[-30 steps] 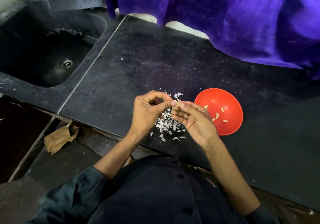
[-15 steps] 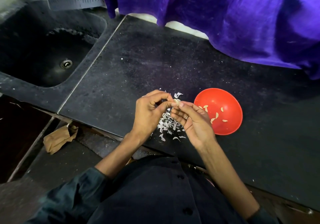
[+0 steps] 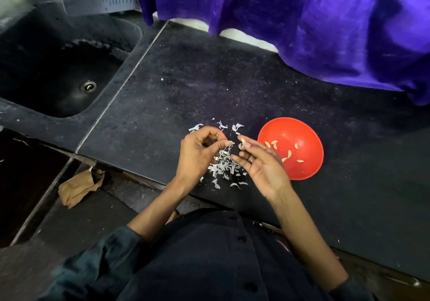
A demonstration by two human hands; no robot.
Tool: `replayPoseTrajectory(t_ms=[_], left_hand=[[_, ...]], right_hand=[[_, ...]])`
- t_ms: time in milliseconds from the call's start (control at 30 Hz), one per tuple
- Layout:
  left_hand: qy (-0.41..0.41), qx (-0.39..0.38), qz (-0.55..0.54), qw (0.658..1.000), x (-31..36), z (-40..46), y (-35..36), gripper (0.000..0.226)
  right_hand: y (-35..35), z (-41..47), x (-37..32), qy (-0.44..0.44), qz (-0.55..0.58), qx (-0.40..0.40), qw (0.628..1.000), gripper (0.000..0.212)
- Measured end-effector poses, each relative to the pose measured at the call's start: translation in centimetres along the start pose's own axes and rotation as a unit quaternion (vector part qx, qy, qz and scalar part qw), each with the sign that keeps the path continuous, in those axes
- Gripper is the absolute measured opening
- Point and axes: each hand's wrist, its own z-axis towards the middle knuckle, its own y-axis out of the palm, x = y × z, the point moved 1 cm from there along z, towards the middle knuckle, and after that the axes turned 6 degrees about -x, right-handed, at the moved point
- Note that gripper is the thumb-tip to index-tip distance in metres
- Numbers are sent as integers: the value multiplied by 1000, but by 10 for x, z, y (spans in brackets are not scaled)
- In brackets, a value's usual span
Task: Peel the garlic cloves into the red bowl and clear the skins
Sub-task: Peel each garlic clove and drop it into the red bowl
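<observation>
Hands have drawn apart since the earlier frames, when fingertips met over one clove. Right hand [image 3: 260, 163] now pinches the garlic clove [image 3: 243, 142] at its fingertips, just beside the red bowl [image 3: 309, 161], which holds several peeled cloves. Left hand [image 3: 200, 152] is curled with fingertips together; whether it holds a scrap of skin I cannot tell. Skins [image 3: 224, 165] lie heaped below both grips. Step: peeling, clove apparently bare. Next: carry it over the rim and drop.

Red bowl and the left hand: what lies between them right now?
In the head view, the right hand, pinching a garlic clove, sits between the left hand and the red bowl, above the scattered skins on the counter.
</observation>
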Motion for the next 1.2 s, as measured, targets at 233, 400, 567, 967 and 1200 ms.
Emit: replayPoseTrajectory(t_ms=[233, 400, 567, 967, 1200], left_hand=[[-16, -32, 0, 999, -2, 1, 21, 10], [-30, -45, -7, 998, -2, 3, 41, 8], [-31, -60, -14, 998, 1, 6, 60, 10], [-61, -70, 19, 995, -11, 9, 69, 17], [-82, -49, 52, 994, -17, 8, 60, 4]], right_hand=[[-20, -3, -1, -7, -16, 14, 1000, 17], [-45, -11, -11, -63, -110, 72, 989, 15], [-68, -14, -23, -101, -194, 120, 968, 21], [-92, -2, -35, -144, -351, 116, 918, 36], [-99, -2, -32, -169, -450, 179, 858, 31]])
